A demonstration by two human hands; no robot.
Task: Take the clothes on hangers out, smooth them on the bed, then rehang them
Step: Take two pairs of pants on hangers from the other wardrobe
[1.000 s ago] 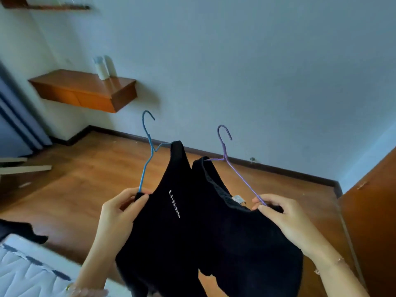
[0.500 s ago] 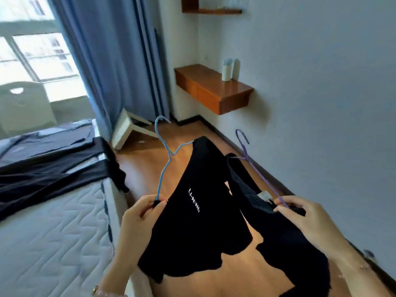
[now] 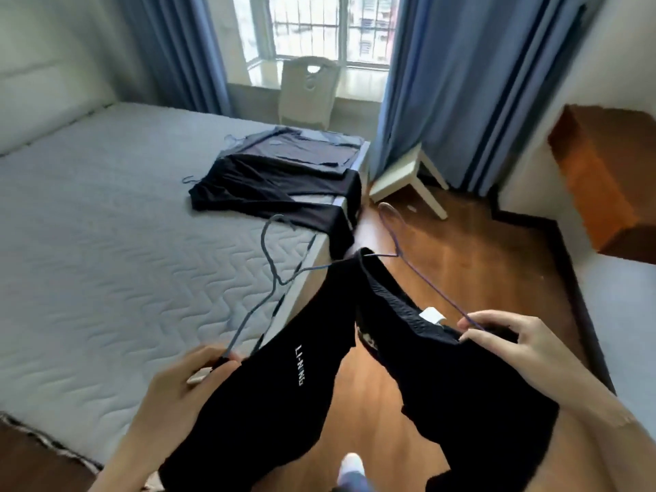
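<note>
Beside the bed [image 3: 106, 243], left hand [image 3: 184, 381] pinches the blue hanger [image 3: 274, 275], right hand [image 3: 514, 346] the purple hanger [image 3: 436, 290].

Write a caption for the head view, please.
Hands hold black garments on blue and purple wire hangers beside quilted bed.

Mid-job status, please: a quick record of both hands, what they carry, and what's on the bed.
Left hand: pinches blue hanger bearing black top with white lettering
Right hand: pinches purple hanger bearing second black garment
Held clothes: off the bed, not yet laid down
Bed: dark clothes on hangers lie at far corner
</note>
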